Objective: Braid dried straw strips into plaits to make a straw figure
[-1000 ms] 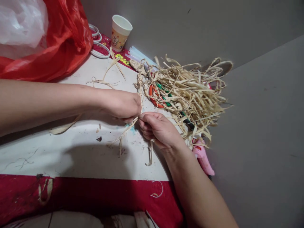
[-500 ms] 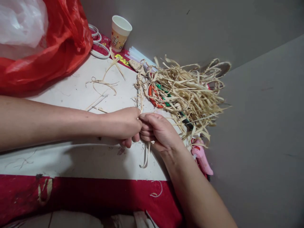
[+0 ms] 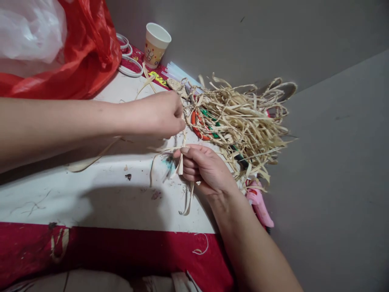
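Dry straw strands (image 3: 180, 167) are pinched between thumb and forefinger of my right hand (image 3: 202, 166), its other fingers curled. Loose ends hang below and to the left of this grip. A thin twisted straw cord (image 3: 184, 138) runs up from there to my left hand (image 3: 165, 115), which is closed at the cord's upper part, its fingertips mostly hidden. Right of both hands lies a large heap of straw (image 3: 249, 117), with red-orange handles (image 3: 197, 126) and green handles (image 3: 212, 121) partly buried in it.
A patterned paper cup (image 3: 155, 46), white rings (image 3: 131, 67) and translucent sticks (image 3: 179, 73) stand or lie at the back. A red plastic bag (image 3: 97, 52) fills the far left. The pink glue gun (image 3: 259, 205) lies right, near the grey wall (image 3: 328, 154).
My left hand has moved up and away from my right hand, baring the cord and loose straw ends between them. My right hand keeps its pinch in nearly the same place.
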`<control>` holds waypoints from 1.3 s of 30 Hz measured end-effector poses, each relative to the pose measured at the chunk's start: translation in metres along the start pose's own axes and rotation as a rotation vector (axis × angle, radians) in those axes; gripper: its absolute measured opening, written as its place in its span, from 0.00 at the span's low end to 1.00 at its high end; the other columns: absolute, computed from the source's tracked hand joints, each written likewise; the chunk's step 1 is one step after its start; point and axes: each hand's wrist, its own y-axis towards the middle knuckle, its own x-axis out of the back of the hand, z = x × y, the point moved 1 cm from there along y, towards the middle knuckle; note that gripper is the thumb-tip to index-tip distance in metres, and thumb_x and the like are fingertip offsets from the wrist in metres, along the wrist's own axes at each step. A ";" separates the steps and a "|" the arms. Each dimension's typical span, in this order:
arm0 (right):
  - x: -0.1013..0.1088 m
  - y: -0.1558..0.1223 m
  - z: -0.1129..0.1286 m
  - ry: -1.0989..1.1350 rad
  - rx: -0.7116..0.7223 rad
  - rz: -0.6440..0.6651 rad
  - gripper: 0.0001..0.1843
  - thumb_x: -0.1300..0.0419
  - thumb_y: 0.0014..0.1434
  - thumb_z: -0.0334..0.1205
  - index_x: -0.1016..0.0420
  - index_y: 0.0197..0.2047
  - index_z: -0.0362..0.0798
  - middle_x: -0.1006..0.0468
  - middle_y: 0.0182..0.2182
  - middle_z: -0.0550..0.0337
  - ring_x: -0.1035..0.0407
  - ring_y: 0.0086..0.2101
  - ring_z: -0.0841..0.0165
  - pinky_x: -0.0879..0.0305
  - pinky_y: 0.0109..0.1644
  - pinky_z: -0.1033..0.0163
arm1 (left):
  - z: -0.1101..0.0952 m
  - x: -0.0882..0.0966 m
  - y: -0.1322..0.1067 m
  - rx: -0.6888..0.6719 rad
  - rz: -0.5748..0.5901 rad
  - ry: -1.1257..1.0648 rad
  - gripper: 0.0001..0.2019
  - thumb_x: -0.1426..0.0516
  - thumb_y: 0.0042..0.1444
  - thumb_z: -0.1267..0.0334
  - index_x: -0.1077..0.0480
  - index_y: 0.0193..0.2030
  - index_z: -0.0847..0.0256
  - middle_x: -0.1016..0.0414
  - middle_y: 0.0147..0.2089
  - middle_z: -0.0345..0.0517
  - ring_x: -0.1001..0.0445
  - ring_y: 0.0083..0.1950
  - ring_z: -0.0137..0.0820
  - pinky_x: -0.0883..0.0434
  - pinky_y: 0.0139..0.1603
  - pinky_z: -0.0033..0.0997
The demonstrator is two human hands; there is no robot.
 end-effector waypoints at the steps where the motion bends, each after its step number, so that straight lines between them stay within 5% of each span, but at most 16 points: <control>1: 0.000 0.000 0.000 -0.006 0.000 0.007 0.09 0.39 0.52 0.40 0.28 0.28 0.42 0.54 0.12 0.77 0.65 0.14 0.82 0.66 0.16 0.73 | 0.002 -0.001 0.002 -0.014 -0.040 -0.034 0.03 0.45 0.44 0.67 0.29 0.25 0.63 0.37 0.17 0.38 0.38 0.22 0.24 0.46 0.25 0.24; 6: 0.002 0.000 0.000 -0.020 -0.007 0.049 0.11 0.39 0.53 0.42 0.28 0.26 0.42 0.53 0.12 0.76 0.63 0.13 0.83 0.65 0.16 0.73 | 0.005 -0.025 -0.003 0.116 0.274 -0.367 0.07 0.49 0.47 0.69 0.35 0.20 0.63 0.35 0.19 0.41 0.38 0.22 0.24 0.43 0.25 0.25; 9: 0.002 -0.001 0.003 -0.026 -0.004 0.066 0.12 0.38 0.53 0.43 0.29 0.26 0.42 0.52 0.12 0.75 0.62 0.13 0.82 0.65 0.16 0.73 | 0.002 -0.029 -0.008 0.165 0.341 -0.391 0.09 0.49 0.48 0.68 0.38 0.18 0.62 0.42 0.15 0.38 0.46 0.17 0.22 0.48 0.20 0.25; 19: 0.006 0.000 0.002 -0.105 -0.005 0.094 0.13 0.37 0.52 0.45 0.29 0.27 0.43 0.51 0.12 0.76 0.60 0.13 0.82 0.63 0.16 0.72 | 0.010 -0.022 -0.004 0.045 0.406 -0.248 0.07 0.45 0.45 0.68 0.35 0.19 0.62 0.48 0.14 0.35 0.55 0.18 0.22 0.57 0.21 0.29; 28: 0.006 0.000 0.002 -0.287 0.031 0.067 0.15 0.38 0.52 0.48 0.30 0.27 0.44 0.49 0.11 0.75 0.60 0.13 0.80 0.66 0.16 0.69 | 0.008 -0.014 0.000 -0.039 0.385 0.000 0.08 0.48 0.48 0.70 0.28 0.23 0.65 0.39 0.18 0.38 0.46 0.23 0.23 0.50 0.26 0.25; 35: 0.008 -0.002 0.002 -0.454 0.140 0.043 0.14 0.43 0.57 0.47 0.30 0.29 0.44 0.46 0.14 0.72 0.55 0.17 0.77 0.57 0.20 0.69 | 0.012 -0.020 0.001 0.138 0.419 -0.289 0.09 0.48 0.48 0.65 0.31 0.22 0.63 0.48 0.16 0.36 0.54 0.17 0.22 0.55 0.18 0.28; 39: 0.009 -0.002 0.002 -0.580 0.209 0.023 0.13 0.45 0.58 0.45 0.31 0.28 0.44 0.39 0.19 0.68 0.47 0.21 0.75 0.48 0.27 0.68 | 0.015 -0.024 0.001 0.128 0.444 -0.360 0.07 0.47 0.48 0.65 0.33 0.21 0.62 0.48 0.15 0.35 0.55 0.15 0.21 0.57 0.17 0.27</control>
